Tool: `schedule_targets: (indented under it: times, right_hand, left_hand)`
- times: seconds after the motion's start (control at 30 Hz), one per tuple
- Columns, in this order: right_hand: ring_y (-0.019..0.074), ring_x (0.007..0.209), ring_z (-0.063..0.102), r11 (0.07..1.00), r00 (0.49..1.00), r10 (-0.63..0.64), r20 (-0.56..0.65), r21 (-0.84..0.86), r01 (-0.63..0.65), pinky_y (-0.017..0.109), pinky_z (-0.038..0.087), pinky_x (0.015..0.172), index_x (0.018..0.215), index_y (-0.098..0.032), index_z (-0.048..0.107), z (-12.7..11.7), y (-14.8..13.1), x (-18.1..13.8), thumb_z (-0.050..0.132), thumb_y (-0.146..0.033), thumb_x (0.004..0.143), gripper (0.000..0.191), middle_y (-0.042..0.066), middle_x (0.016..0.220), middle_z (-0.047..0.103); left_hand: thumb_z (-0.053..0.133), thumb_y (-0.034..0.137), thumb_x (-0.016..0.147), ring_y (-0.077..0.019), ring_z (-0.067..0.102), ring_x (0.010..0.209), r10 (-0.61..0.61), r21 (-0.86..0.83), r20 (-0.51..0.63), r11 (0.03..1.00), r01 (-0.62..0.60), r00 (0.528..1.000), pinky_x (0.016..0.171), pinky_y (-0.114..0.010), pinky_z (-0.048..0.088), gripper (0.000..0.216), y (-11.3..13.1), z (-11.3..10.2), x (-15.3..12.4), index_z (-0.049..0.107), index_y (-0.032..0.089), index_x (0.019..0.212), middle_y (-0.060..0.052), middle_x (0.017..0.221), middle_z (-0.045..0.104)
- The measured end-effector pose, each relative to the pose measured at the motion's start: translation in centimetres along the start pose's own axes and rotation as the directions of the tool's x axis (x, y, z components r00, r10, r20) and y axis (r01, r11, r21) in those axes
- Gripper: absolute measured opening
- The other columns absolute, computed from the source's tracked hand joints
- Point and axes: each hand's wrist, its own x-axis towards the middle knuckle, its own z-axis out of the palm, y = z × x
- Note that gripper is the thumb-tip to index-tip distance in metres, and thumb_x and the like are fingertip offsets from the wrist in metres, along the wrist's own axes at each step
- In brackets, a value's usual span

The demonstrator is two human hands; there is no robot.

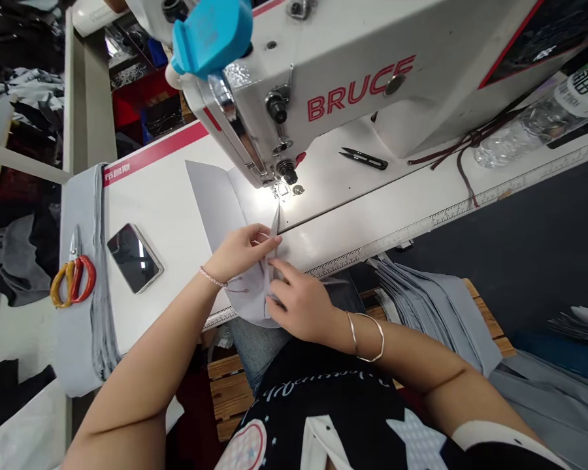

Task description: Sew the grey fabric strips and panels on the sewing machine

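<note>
- Left hand (247,251): thumb and fingers closed in a pinch on the cloth (215,196), near its folded edge.
- Right hand (301,303): fingers bent, tips on the cloth just nearer me than the left; could not tell if they gripped it.
- Cloth lay under both hands, its far part beyond the left one, beside the lit foot of the machine (347,85); near end over the table edge, toward my lap.
- Handling, my judgement: light pinch best, both layers level, fold smoothed between the hands before the edge met the foot. Fingertips wanted keeping clear of the needle area ahead. Slack at the lap end likely to drag; worth supporting.
- Look of it: pale grey, smooth, a straight line running up the far part. Narrow pale point, seemingly cloth, beyond the left fingertips. Near end rounded, rumpled; small reddish marks beside the left wrist, nature unclear.
</note>
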Motion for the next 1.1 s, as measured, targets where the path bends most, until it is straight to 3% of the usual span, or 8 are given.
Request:
schedule_targets:
  times: [0.23, 0.4, 0.5, 0.57, 0.67, 0.77, 0.9, 1.1]
  right_hand:
    - [0.0198, 0.071, 0.058, 0.962, 0.959, -0.173, 0.226, -0.171, 0.213, 0.032, 0.046, 0.053, 0.089, -0.011, 0.061, 0.9, -1.1, 2.9, 0.048, -0.018, 0.086, 0.015, 0.022, 0.138, 0.048]
    - [0.0232, 0.077, 0.058, 0.948, 0.95, -0.232, 0.21, -0.171, 0.27, 0.035, 0.05, 0.057, 0.092, -0.01, 0.064, 1.2, -1.0, 3.4, 0.05, -0.015, 0.088, 0.016, 0.02, 0.133, 0.053]
    - [0.0258, 0.095, 0.06, 0.97, 0.962, -0.238, 0.133, -0.008, 0.242, 0.038, 0.055, 0.075, 0.09, -0.009, 0.065, 0.6, -0.6, 3.3, 0.055, -0.038, 0.096, 0.031, 0.02, 0.138, 0.05]
    - [0.0249, 0.108, 0.059, 0.969, 0.988, -0.153, 0.006, 0.198, 0.149, 0.036, 0.054, 0.088, 0.086, -0.011, 0.063, -0.4, 0.1, 3.4, 0.052, -0.048, 0.098, 0.04, 0.017, 0.137, 0.052]
    - [0.0189, 0.105, 0.062, 0.849, 0.981, 0.176, -0.078, 0.517, -0.111, 0.029, 0.054, 0.087, 0.093, -0.015, 0.063, -1.9, 2.3, 4.4, 0.044, -0.046, 0.103, 0.038, 0.01, 0.117, 0.063]
    - [0.0167, 0.084, 0.066, 0.543, 0.84, 0.517, 0.165, 0.696, -0.47, 0.026, 0.056, 0.073, 0.1, -0.014, 0.061, -2.9, 5.1, 6.5, 0.041, -0.049, 0.103, 0.04, 0.01, 0.1, 0.066]
    - [0.0189, 0.078, 0.068, 0.115, 0.599, 0.636, 0.487, 0.707, -0.698, 0.029, 0.059, 0.069, 0.104, -0.009, 0.057, -3.6, 6.9, 9.6, 0.046, -0.04, 0.101, 0.033, 0.016, 0.108, 0.065]
    - [0.0185, 0.07, 0.068, 0.012, 0.479, 0.567, 0.67, 0.575, -0.818, 0.027, 0.059, 0.066, 0.097, -0.008, 0.056, -4.4, 6.4, 12.4, 0.054, -0.032, 0.099, 0.025, 0.014, 0.086, 0.067]
  left_hand:
    - [0.079, 0.048, 0.061, -0.0061, 0.031, 0.047, -0.158, -0.047, 0.061, 0.986, 0.161, 0.986, 0.042, -0.02, 0.021, 0.045, 0.3, -0.7, 1.5, 0.048, 0.019, 0.073, 0.006, 0.057, 0.041]
    - [0.078, 0.046, 0.058, -0.005, 0.026, 0.044, -0.184, -0.002, 0.071, 0.983, 0.185, 0.98, 0.04, -0.02, 0.015, 0.049, 0.6, -0.6, 2.0, 0.038, 0.018, 0.054, 0.005, 0.05, 0.033]
    - [0.079, 0.045, 0.057, -0.0046, 0.023, 0.041, -0.224, -0.079, 0.096, 0.97, 0.232, 0.97, 0.039, -0.02, 0.013, 0.049, 0.4, -0.8, 2.1, 0.037, 0.019, 0.052, 0.006, 0.047, 0.031]
    - [0.079, 0.044, 0.057, -0.0052, 0.026, 0.04, -0.233, -0.12, 0.112, 0.962, 0.246, 0.966, 0.039, -0.02, 0.015, 0.046, -0.1, -1.0, 2.2, 0.041, 0.019, 0.052, 0.005, 0.046, 0.032]
    - [0.08, 0.043, 0.057, -0.0068, 0.031, 0.04, -0.246, -0.13, 0.115, 0.957, 0.26, 0.963, 0.039, -0.021, 0.018, 0.039, -0.8, -1.3, 2.2, 0.049, 0.019, 0.055, 0.004, 0.045, 0.035]
    - [0.08, 0.047, 0.059, -0.0084, 0.036, 0.041, -0.242, -0.135, 0.115, 0.957, 0.257, 0.963, 0.039, -0.021, 0.022, 0.04, -1.4, -1.3, 2.2, 0.052, 0.019, 0.057, 0.002, 0.048, 0.041]
    - [0.079, 0.051, 0.062, -0.0105, 0.046, 0.048, -0.163, -0.18, 0.112, 0.967, 0.181, 0.98, 0.041, -0.021, 0.032, 0.041, -1.3, -1.1, 2.1, 0.055, 0.017, 0.058, -0.001, 0.054, 0.051]
    - [0.061, 0.065, 0.078, -0.0166, 0.067, 0.068, -0.059, -0.323, -0.009, 0.945, 0.053, 0.998, 0.065, -0.027, 0.056, 0.052, -1.1, -0.1, 0.9, 0.065, 0.014, 0.081, -0.009, 0.086, 0.069]
